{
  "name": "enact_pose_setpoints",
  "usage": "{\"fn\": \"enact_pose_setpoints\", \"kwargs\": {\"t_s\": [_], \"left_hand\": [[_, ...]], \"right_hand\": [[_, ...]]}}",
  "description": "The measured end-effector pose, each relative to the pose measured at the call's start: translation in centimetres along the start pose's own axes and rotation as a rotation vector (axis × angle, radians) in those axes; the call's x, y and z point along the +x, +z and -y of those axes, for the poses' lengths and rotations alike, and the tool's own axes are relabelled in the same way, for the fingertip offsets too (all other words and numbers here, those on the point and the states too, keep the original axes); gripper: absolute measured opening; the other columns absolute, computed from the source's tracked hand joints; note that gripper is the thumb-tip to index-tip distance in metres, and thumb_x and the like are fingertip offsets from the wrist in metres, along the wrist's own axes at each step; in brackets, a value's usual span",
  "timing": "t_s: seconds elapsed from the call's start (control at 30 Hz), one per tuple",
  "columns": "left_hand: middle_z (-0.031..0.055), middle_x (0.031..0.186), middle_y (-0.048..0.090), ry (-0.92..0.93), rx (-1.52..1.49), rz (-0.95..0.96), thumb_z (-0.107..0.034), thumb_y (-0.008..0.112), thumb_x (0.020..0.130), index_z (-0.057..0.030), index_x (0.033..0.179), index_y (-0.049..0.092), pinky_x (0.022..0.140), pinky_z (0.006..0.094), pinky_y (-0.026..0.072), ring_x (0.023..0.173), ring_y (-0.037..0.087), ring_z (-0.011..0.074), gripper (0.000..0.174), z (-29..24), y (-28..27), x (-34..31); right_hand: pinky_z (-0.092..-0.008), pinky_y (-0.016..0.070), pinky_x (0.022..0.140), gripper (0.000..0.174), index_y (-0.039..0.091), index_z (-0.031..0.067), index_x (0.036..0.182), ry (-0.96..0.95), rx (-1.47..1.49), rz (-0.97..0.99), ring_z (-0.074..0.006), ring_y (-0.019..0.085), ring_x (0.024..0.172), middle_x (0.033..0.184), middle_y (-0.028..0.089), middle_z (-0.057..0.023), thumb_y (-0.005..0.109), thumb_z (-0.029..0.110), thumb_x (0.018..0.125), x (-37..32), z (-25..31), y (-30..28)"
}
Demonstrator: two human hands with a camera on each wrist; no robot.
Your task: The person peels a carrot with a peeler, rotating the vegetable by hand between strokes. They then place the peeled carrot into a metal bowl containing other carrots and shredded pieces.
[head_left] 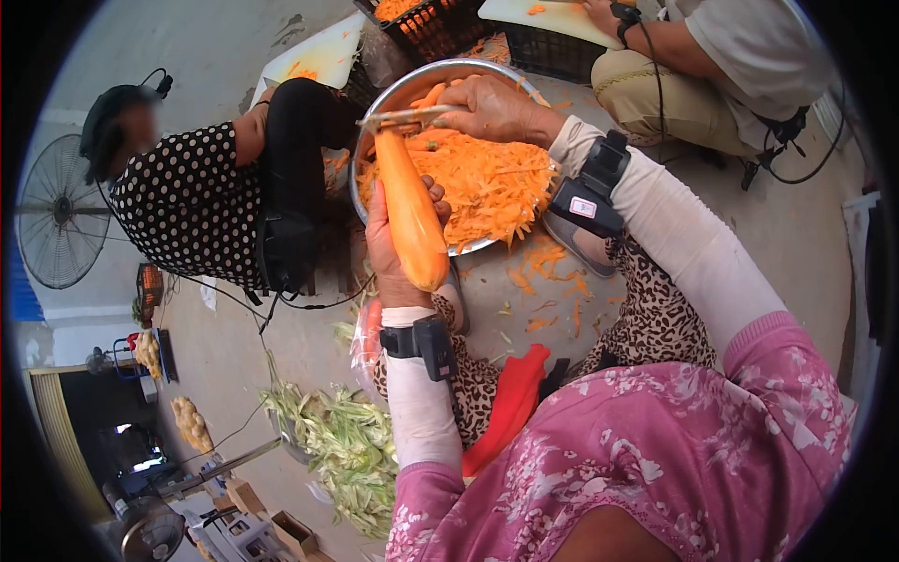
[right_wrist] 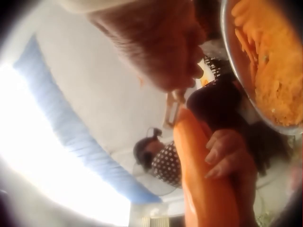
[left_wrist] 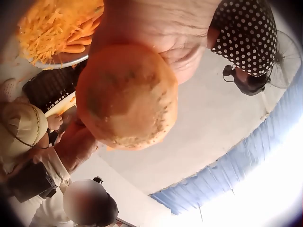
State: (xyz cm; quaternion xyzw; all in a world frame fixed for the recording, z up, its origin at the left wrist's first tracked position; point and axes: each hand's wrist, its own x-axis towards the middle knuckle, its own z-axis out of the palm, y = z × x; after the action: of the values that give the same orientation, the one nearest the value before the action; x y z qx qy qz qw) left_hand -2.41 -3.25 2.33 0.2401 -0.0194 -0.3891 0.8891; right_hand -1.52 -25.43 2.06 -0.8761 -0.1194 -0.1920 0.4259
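Observation:
My left hand (head_left: pixel 387 251) grips a thick, bright orange carrot (head_left: pixel 410 211) from the side, its fingers wrapped round it. The blunt, wide end of the carrot (left_wrist: pixel 128 101) faces the left wrist camera. In my right hand (head_left: pixel 501 108) a peeler (head_left: pixel 417 114) is held by its handle. Its blade frame (right_wrist: pixel 173 113) lies across the carrot's far end. Below both hands stands a round metal basin (head_left: pixel 354 169), heaped with orange peelings (head_left: pixel 496 192) and some whole slim carrots (right_wrist: pixel 243 40).
Loose peelings (head_left: pixel 538 272) litter the floor by my feet. A person in a dotted top (head_left: pixel 187 201) sits left, another in light trousers (head_left: pixel 646 98) at upper right. Black crates (head_left: pixel 552 56) with cutting boards (head_left: pixel 323 51) stand beyond the basin. Green husks (head_left: pixel 346 454) lie at lower left.

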Motion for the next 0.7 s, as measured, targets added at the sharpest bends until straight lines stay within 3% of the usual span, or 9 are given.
{"fn": "enact_pose_setpoints", "kwargs": {"t_s": [0.13,0.23,0.3,0.33,0.37,0.47,0.53,0.63,0.7], "left_hand": [[0.0143,0.096,0.047,-0.023,0.091,0.074,-0.038,0.045,0.095,0.0028,0.113,0.047,0.073,0.0317,0.0443,0.084,0.043,0.0223,0.045,0.2,0.6,0.0],[0.0148,0.098,0.048,0.023,0.067,0.097,-0.037,0.044,0.096,0.0032,0.114,0.047,0.075,0.0318,0.0449,0.085,0.045,0.0224,0.044,0.1,0.4,-0.2],[0.0154,0.100,0.049,0.062,0.052,0.041,-0.036,0.042,0.096,0.0034,0.115,0.047,0.077,0.0322,0.0455,0.088,0.047,0.0230,0.044,-0.7,-0.7,0.4],[0.0154,0.100,0.049,0.066,0.055,0.038,-0.036,0.042,0.096,0.0034,0.115,0.047,0.077,0.0322,0.0455,0.088,0.047,0.0230,0.044,-0.9,-0.8,0.4],[0.0161,0.101,0.050,0.097,0.030,0.031,-0.035,0.042,0.096,0.0034,0.115,0.047,0.078,0.0325,0.0456,0.089,0.048,0.0232,0.043,-1.1,-0.8,0.4],[0.0165,0.103,0.051,0.107,-0.101,0.014,-0.038,0.042,0.095,0.0022,0.116,0.047,0.077,0.0351,0.0465,0.088,0.051,0.0244,0.045,-1.2,-0.6,0.4],[0.0163,0.104,0.053,0.090,-0.204,0.000,-0.041,0.042,0.095,0.0010,0.118,0.046,0.074,0.0373,0.0474,0.088,0.053,0.0255,0.048,-1.3,-0.5,0.2],[0.0158,0.100,0.051,0.167,-0.086,-0.123,-0.045,0.046,0.093,0.0014,0.116,0.046,0.073,0.0364,0.0475,0.086,0.051,0.0240,0.052,-1.6,-0.6,0.1],[0.0149,0.094,0.047,-0.047,-0.198,0.131,-0.047,0.049,0.091,0.0018,0.112,0.045,0.073,0.0342,0.0474,0.082,0.048,0.0227,0.053,-2.1,-0.7,0.1]], "right_hand": [[-0.0405,0.0453,0.061,0.026,0.065,0.0006,0.086,0.097,-0.389,-0.077,-0.0284,0.060,0.068,0.073,0.062,-0.0163,0.062,0.027,0.083,0.1,-4.2,1.2],[-0.0396,0.0458,0.060,0.030,0.065,0.0007,0.087,0.171,-0.308,-0.098,-0.0293,0.060,0.068,0.074,0.063,-0.0171,0.061,0.030,0.084,-0.3,-4.1,0.9],[-0.0370,0.0462,0.058,0.031,0.066,0.0016,0.087,0.340,-0.047,-0.141,-0.0262,0.060,0.065,0.074,0.063,-0.0158,0.060,0.032,0.084,-0.3,-2.9,0.0],[-0.0318,0.0457,0.057,0.034,0.066,0.0018,0.088,0.373,0.056,-0.056,-0.0182,0.060,0.064,0.072,0.063,-0.0106,0.060,0.035,0.085,-0.4,-2.3,-0.3],[-0.0318,0.0457,0.057,0.034,0.066,0.0018,0.088,0.372,0.058,-0.057,-0.0182,0.060,0.064,0.072,0.063,-0.0106,0.060,0.035,0.085,-0.6,-1.6,-0.6],[-0.0262,0.0436,0.055,0.037,0.064,-0.0007,0.087,0.153,0.385,0.286,-0.0095,0.055,0.062,0.067,0.059,-0.0033,0.061,0.037,0.085,-2.0,1.8,-1.6],[-0.0263,0.0434,0.055,0.035,0.064,-0.0007,0.087,0.096,0.420,0.376,-0.0100,0.054,0.061,0.067,0.059,-0.0032,0.060,0.034,0.086,-2.8,3.1,-1.5],[-0.0264,0.0427,0.057,0.026,0.063,-0.0011,0.086,-0.026,0.416,0.476,-0.0103,0.052,0.062,0.067,0.059,-0.0028,0.061,0.025,0.086,-3.5,4.1,-1.3],[-0.0249,0.0399,0.057,0.018,0.063,0.0000,0.090,-0.025,0.461,0.573,-0.0077,0.048,0.064,0.068,0.055,0.0010,0.063,0.018,0.085,-3.8,4.9,-1.4]]}}
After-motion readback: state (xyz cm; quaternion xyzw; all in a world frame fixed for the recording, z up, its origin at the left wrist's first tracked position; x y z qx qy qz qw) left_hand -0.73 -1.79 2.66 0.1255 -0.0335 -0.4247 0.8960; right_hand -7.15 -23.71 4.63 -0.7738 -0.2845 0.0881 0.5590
